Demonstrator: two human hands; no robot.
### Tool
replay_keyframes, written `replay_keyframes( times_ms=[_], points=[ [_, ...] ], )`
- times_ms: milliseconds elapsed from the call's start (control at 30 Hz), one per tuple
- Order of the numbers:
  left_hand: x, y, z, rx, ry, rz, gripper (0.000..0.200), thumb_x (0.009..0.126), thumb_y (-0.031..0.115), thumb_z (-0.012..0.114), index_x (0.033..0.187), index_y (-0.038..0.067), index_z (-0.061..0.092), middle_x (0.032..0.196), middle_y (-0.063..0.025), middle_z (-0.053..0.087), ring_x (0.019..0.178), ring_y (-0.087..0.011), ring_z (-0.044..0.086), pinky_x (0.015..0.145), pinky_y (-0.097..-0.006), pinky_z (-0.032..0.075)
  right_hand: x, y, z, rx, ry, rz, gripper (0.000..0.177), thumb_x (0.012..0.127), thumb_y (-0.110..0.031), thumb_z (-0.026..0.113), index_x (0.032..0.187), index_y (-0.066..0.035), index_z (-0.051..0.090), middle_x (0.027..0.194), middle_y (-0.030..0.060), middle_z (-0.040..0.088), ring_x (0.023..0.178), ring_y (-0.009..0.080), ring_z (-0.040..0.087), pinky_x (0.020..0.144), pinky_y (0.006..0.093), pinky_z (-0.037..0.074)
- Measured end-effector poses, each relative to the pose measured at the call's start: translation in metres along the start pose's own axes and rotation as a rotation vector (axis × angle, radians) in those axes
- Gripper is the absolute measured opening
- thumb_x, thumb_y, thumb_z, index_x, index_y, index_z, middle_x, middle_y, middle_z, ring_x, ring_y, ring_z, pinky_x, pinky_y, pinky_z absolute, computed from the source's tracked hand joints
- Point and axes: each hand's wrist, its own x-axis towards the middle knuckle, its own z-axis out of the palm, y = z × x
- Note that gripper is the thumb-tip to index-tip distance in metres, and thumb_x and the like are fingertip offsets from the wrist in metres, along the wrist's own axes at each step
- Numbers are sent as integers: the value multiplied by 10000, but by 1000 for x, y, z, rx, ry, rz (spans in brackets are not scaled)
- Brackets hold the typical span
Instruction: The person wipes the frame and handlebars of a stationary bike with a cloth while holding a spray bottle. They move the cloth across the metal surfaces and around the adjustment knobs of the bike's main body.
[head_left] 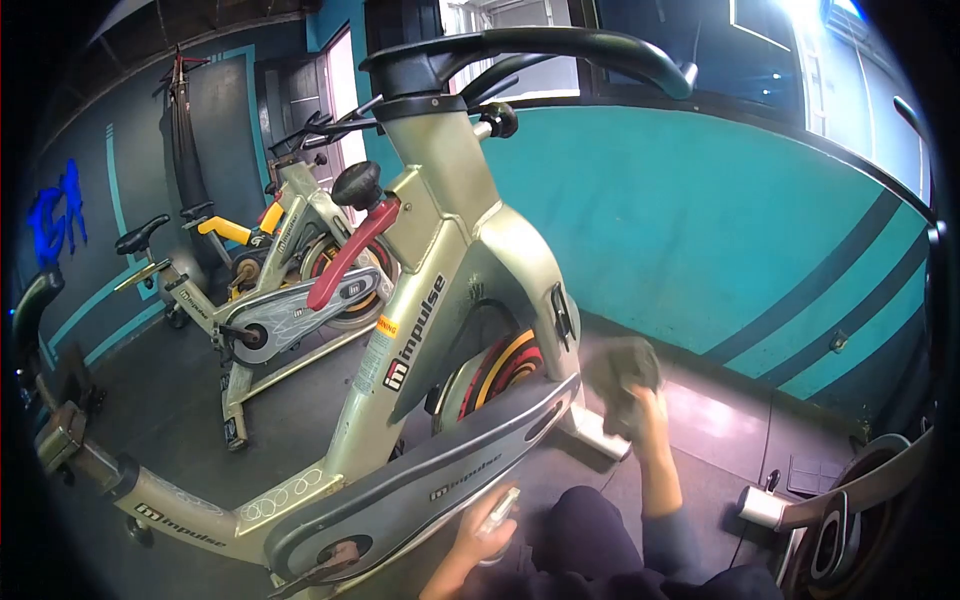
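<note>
The left grip (484,532) clamps a small whitish object (501,510), the right grip (649,405) a blurred grey-brown cloth (612,375), beside a champagne metal exercise bike (418,333); teal dark-striped wall (690,220) beyond, silver-ended bike frame (815,512) at right.

Wall (660,200), teal, dark diagonal stripes (805,290). Floor (735,480), grey tile, bright light patch (720,420). Window (550,75), daylit.

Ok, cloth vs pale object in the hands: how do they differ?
Colour: the cloth is dark grey-brown; the pale object is whitish.
Visibility: the cloth spreads past the right hand, blurred; the pale object is partly covered by the left hand.
Position: the cloth is farther forward; the pale object is nearer the camera.
Shared: both are hand-held beside the bike.
</note>
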Motion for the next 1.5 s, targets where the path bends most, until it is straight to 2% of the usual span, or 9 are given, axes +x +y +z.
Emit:
replay_keyframes(
  times_ms=[67, 200, 633, 867, 933, 967, 1000, 1133, 1500],
  points=[
    [21, 28, -1, 18, 33, 80, 611, 705, -46, 574, 1311, 28, 543, 1041, -123, 652, 885, -195, 663, 818, -314, 514, -41, 26, -38, 666, 40, 243, 453, 971, -271, 460, 1355, -32, 481, 1347, 139, 541, 1204, 280, 536, 1007, 405, 444],
    [60, 69, -4, -34, 89, 148, 655, 714, -67, 540, 1363, 5, 493, 972, -87, 632, 872, -144, 634, 821, -275, 505, -78, 37, -105, 647, 41, 421, 502, 951, -445, 400, 1363, -169, 484, 1338, 59, 544, 1207, 280, 522, 795, 458, 525],
    [122, 99, -1, -171, 171, 178, 751, 681, -81, 470, 1425, -2, 412, 983, -79, 560, 871, -154, 614, 835, -289, 504, -50, -19, -114, 907, 172, 295, 641, 935, -585, 377, 1415, -165, 443, 1409, 131, 482, 1233, 397, 493, 877, 592, 472],
    [70, 39, 5, -112, -4, -60, 748, 715, -76, 560, 1437, 85, 447, 1021, -67, 605, 924, -146, 650, 856, -274, 495, 36, -42, -30, 235, 64, 103, 520, 977, -274, 515, 1425, -60, 358, 1297, 174, 532, 1062, 315, 622, 887, 450, 548],
    [51, 4, 9, -66, -4, -70, 748, 713, -79, 579, 1431, 87, 457, 1017, -65, 612, 927, -154, 660, 859, -280, 494, 70, -44, -2, 61, -182, -133, 536, 974, -151, 499, 1445, 23, 313, 1407, 157, 444, 1327, 232, 402, 1120, 367, 297],
    [42, -5, 10, -81, 3, -76, 749, 712, -82, 583, 1431, 87, 458, 1018, -66, 613, 928, -157, 662, 860, -281, 495, 85, -52, 22, 2, -235, -305, 537, 971, -174, 504, 1444, -17, 304, 1346, 180, 493, 1203, 272, 531, 996, 404, 470],
    [35, -12, 10, -96, 8, -81, 750, 712, -85, 588, 1430, 88, 458, 1019, -67, 615, 929, -161, 665, 860, -281, 495, 92, -81, 64, -79, -307, -564, 594, 900, -62, 528, 1448, 37, 321, 1461, 172, 386, 1376, 268, 354, 1139, 389, 271],
    [12, -59, 12, -56, 23, -49, 743, 716, -100, 588, 1425, 86, 463, 1027, -74, 616, 939, -169, 670, 863, -285, 498, 136, -96, 148, -797, -227, -1088, 670, 797, -178, 668, 1429, -144, 448, 1515, 175, 338, 1400, 390, 321, 1138, 497, 260],
    [15, -71, 17, -29, 17, -198, 593, 746, -27, 637, 1315, 99, 522, 974, -82, 660, 937, -194, 665, 856, -308, 504, 112, -35, 171, -1111, -85, -1162, 634, 662, -148, 657, 1292, -164, 585, 1438, 53, 501, 1327, 204, 461, 1043, 413, 318]
  ],
)
